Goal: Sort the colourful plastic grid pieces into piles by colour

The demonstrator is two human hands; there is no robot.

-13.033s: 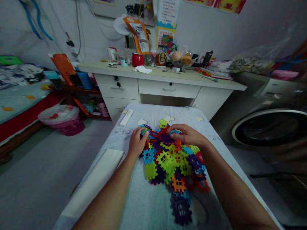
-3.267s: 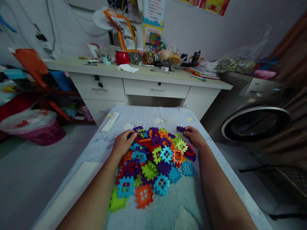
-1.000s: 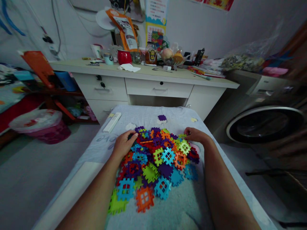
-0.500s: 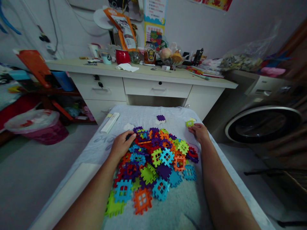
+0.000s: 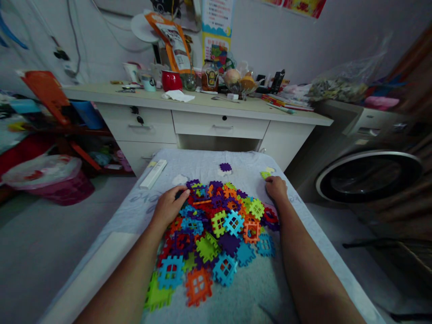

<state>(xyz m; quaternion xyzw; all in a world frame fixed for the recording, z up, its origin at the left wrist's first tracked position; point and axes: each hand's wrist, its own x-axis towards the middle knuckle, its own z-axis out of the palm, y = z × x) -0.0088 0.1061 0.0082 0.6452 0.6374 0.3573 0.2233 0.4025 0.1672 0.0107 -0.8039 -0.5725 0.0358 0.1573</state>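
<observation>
A heap of interlocking plastic tiles (image 5: 207, 247) in blue, green, orange, purple and red lies on the cloth-covered table, many with window cut-outs. My left hand (image 5: 168, 204) rests against the heap's upper left edge, its thumb apart from the curved fingers and nothing plainly held. Beyond the heap on the right, my right hand (image 5: 276, 188) is closed on a lime-green tile (image 5: 264, 174), partly hidden by the fingers, low over the cloth. A single purple tile (image 5: 225, 167) lies apart, behind the heap and between the two hands.
A long white box (image 5: 153, 174) lies at the table's far left. Behind stands a white desk (image 5: 222, 105) with a red cup (image 5: 171, 81), a jar (image 5: 210, 75) and clutter. A washing machine (image 5: 367, 157) is at right, a pink bin (image 5: 64, 184) at left.
My right hand has turned and drawn slightly nearer, so less of the lime-green tile shows past its fingers. The left hand keeps its place by the heap. The view has shifted slightly.
</observation>
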